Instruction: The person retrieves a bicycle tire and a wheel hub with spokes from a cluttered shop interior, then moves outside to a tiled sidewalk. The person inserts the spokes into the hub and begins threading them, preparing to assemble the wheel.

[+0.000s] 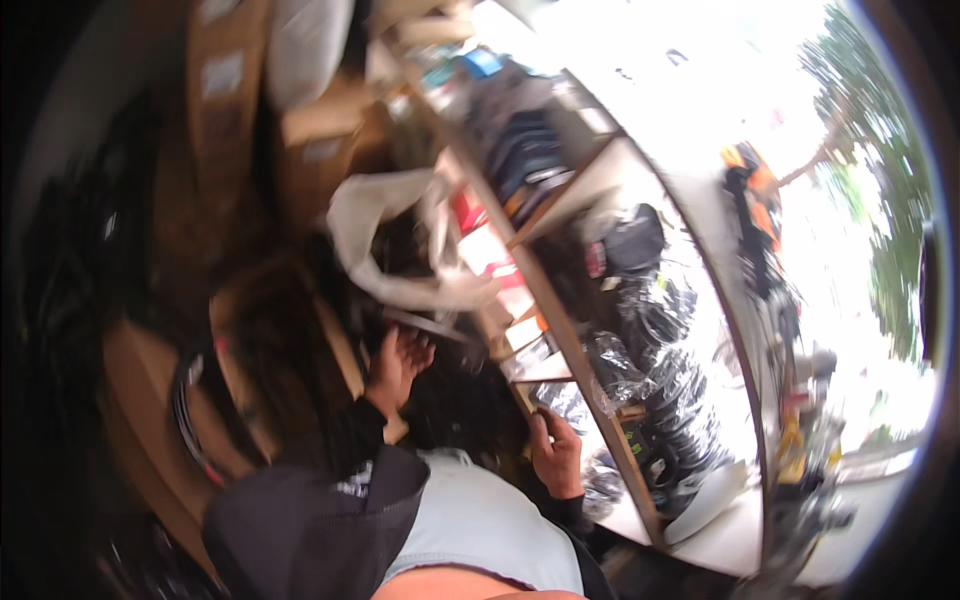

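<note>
My left hand (398,370) is raised in the middle with its fingers stretched and apart, nothing visible in them. Just beyond its fingertips lie the edge of a dark flat thing and a white plastic bag (378,285) with its mouth gaping around dark contents. Close to the shelf's near edge is my right hand (556,452), fingers curled in. A small dark shape shows at its fingertips, too blurred to name. The picture is smeared by motion.
A wooden shelf unit (560,310) runs along the right, holding folded dark goods (527,150) and black plastic-wrapped bundles (680,380). Open cardboard boxes (150,390) stand at the left. Stacked cartons (225,100) rise behind. Bright daylight and foliage show at the far right.
</note>
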A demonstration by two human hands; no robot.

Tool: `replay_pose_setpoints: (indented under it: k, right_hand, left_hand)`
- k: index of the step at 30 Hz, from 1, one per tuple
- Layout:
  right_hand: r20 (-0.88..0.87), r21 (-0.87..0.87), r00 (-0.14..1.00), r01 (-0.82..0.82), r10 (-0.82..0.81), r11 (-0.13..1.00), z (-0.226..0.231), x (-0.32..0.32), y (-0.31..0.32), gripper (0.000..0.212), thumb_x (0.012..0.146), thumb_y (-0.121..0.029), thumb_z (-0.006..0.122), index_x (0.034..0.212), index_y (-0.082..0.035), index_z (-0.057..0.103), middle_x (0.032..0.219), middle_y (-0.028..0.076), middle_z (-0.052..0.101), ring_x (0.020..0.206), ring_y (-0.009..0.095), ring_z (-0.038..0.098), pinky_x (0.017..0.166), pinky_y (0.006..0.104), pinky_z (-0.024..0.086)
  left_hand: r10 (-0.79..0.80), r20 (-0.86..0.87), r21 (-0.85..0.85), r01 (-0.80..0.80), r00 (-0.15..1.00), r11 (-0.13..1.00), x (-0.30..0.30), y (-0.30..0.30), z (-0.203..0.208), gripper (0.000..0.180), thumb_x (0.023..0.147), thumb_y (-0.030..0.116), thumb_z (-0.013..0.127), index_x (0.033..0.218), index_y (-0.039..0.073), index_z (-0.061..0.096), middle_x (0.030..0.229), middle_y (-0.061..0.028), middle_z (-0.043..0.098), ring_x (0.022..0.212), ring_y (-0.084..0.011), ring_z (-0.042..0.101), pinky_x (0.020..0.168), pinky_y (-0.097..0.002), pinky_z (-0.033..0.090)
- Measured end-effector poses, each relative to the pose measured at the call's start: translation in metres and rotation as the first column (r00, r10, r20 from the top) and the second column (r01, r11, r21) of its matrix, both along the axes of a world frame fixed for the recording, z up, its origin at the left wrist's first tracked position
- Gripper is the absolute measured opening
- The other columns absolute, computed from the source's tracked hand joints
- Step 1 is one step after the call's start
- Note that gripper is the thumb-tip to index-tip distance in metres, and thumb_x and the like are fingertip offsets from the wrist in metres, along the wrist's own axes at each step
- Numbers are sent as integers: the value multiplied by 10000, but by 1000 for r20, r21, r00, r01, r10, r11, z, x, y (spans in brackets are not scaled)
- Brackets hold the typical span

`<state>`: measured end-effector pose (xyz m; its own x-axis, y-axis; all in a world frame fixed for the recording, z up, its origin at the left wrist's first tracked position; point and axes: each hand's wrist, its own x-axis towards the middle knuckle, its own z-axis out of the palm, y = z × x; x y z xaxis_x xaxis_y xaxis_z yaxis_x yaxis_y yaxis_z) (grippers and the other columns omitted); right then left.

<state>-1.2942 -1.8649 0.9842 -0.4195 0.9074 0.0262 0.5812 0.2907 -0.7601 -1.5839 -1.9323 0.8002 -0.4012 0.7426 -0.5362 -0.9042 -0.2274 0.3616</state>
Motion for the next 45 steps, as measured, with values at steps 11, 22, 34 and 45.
replay_pose_setpoints:
  k: [11, 22, 34, 45]
  right_hand:
    - [123, -188, 978, -144, 169, 972, -12, -11, -27, 260, 1048, -128, 565, 1183, 62, 679, 1044, 176, 739, 958, 259, 696, 888, 357, 528]
    - [109, -203, 969, -195, 220, 960, -20, 2, -43, 276, 1041, -133, 588, 1235, 42, 676, 1094, 192, 743, 1000, 284, 716, 897, 366, 540]
    - [94, -60, 985, -138, 143, 989, -31, 116, -114, 248, 1024, -120, 605, 1218, 18, 672, 1067, 205, 719, 953, 301, 702, 832, 373, 543]
    - [-260, -87, 956, 121, -140, 989, -49, 248, -231, 248, 1000, -162, 673, 1162, 23, 705, 961, 162, 729, 857, 229, 708, 784, 331, 549]
  left_hand:
    - [155, 107, -126, -142, 982, 982, 41, -46, 10, 467, 1083, 438, 455, 1173, 8, 617, 1082, -158, 705, 1031, -329, 704, 926, -462, 576]
    - [243, 140, -208, -212, 960, 955, 49, -89, 6, 436, 1084, 416, 442, 1149, 20, 613, 1072, -153, 713, 992, -327, 712, 891, -466, 584]
    - [43, 48, -147, -36, 998, 989, 140, -123, 3, 430, 1043, 469, 527, 1136, 65, 643, 1048, -117, 717, 974, -316, 717, 847, -452, 596]
    - [-84, -59, -245, 67, 995, 967, 248, -197, 28, 376, 1026, 450, 511, 1050, 106, 658, 986, -98, 725, 939, -331, 717, 850, -484, 585]
